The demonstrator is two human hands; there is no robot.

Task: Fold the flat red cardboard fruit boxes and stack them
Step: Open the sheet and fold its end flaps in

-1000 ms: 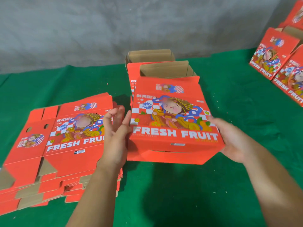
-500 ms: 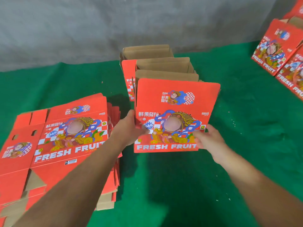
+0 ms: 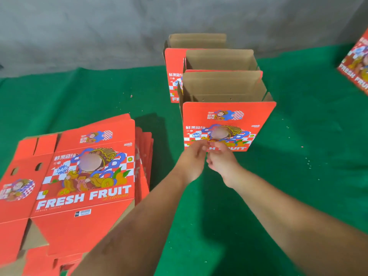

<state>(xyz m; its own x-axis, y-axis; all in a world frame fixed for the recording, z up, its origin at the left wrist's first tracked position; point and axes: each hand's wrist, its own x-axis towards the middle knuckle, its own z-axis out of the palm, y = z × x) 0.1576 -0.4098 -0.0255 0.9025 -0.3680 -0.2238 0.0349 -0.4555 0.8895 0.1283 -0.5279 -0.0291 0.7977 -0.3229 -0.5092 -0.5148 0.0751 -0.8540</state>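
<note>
A folded red fruit box [image 3: 227, 120] stands upright with its top open, at the front of a row of two more folded boxes [image 3: 219, 60] behind it. My left hand [image 3: 192, 160] and my right hand [image 3: 221, 158] hover side by side just in front of its printed face, fingers loosely curled, holding nothing. Both are blurred. A pile of flat red boxes [image 3: 79, 176] lies at the left on the green cloth [image 3: 298, 176].
More folded red boxes [image 3: 356, 66] lean at the far right edge. A grey wall [image 3: 99, 26] runs behind the cloth. Small crumbs of debris dot the cloth to the right of the row.
The box I held at both sides now stands in the row, pushed against the box behind. Both hands have let go and drawn back together in front of it.
</note>
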